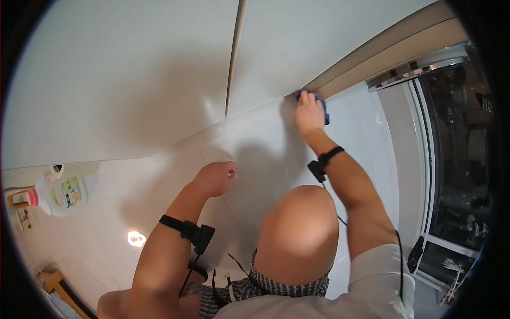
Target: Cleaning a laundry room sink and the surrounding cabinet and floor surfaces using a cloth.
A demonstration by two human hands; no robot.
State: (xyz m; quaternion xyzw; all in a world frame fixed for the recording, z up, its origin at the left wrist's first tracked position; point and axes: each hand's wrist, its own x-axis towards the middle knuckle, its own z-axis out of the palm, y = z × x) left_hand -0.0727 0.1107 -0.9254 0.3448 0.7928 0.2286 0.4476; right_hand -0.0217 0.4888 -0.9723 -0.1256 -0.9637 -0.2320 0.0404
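Observation:
My right hand (310, 113) presses a dark blue cloth (326, 108) against the foot of a beige panel, where it meets the lower corner of a white cabinet door (275, 52). The cloth is partly hidden under my fingers. My left hand (218, 178) is held over the pale tiled floor (211, 211), its fingers curled; whether anything lies between them cannot be made out. Each forearm bears a black strap with a small black device and a cable.
A white plastic jug (63, 195) with a red cap stands at the left. A second white door (119, 79) rises beside it. On the right are a dark glass window (458, 159) and its white frame (422, 131). My bent knee is between my arms.

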